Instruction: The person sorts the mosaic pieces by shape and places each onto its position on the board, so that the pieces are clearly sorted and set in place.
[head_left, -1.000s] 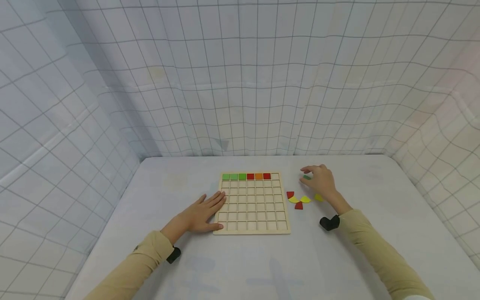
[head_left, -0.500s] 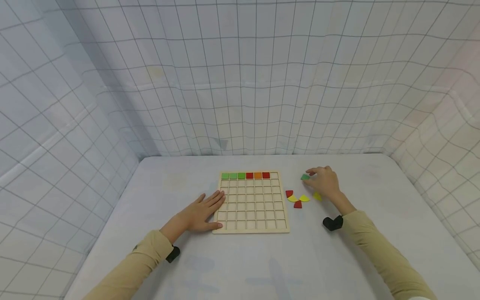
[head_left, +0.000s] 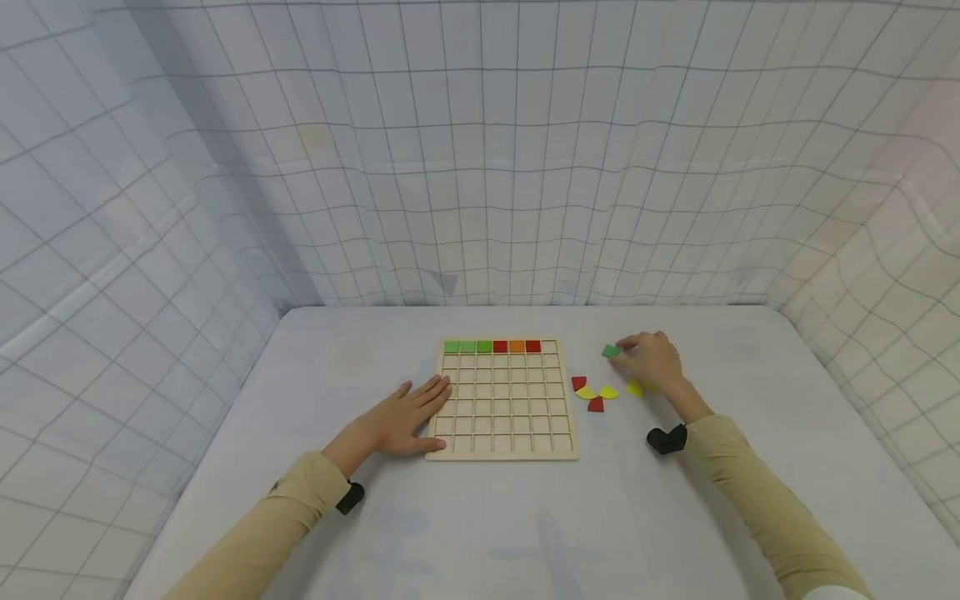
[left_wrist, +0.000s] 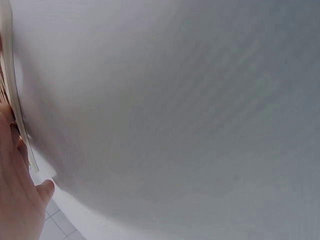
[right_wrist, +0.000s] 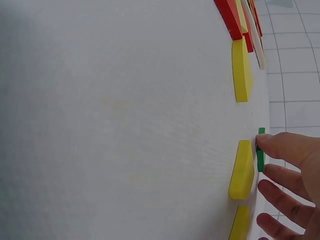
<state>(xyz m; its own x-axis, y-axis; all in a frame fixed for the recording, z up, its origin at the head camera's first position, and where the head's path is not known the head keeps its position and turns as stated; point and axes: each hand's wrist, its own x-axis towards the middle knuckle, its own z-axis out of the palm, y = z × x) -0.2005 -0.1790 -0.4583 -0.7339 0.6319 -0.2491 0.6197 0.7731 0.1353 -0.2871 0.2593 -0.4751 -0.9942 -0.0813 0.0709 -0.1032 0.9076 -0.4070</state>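
Note:
My left hand (head_left: 393,421) lies flat with fingers spread, its fingertips and thumb on the left edge of a wooden grid board (head_left: 502,457). In the left wrist view, the hand (left_wrist: 20,200) shows at the lower left beside the board's rim (left_wrist: 14,90). To the right of the board, my right hand (head_left: 654,360) pinches a small green tile (head_left: 610,351) by its edges, low over the table. The right wrist view shows the thumb at one edge of the green tile (right_wrist: 260,155) and the index finger at the opposite edge.
The board's back row holds light green tiles (head_left: 460,347), a green one, red ones (head_left: 500,347) and an orange one (head_left: 517,346). Between board and right hand lie red fan-shaped pieces (head_left: 596,405) and yellow ones (head_left: 608,392). Grid-lined curtains (head_left: 495,167) surround the white table.
My right hand has drawn slightly to the right, and the green tile now shows more beyond the fingertips. My left hand stays in place on the board.

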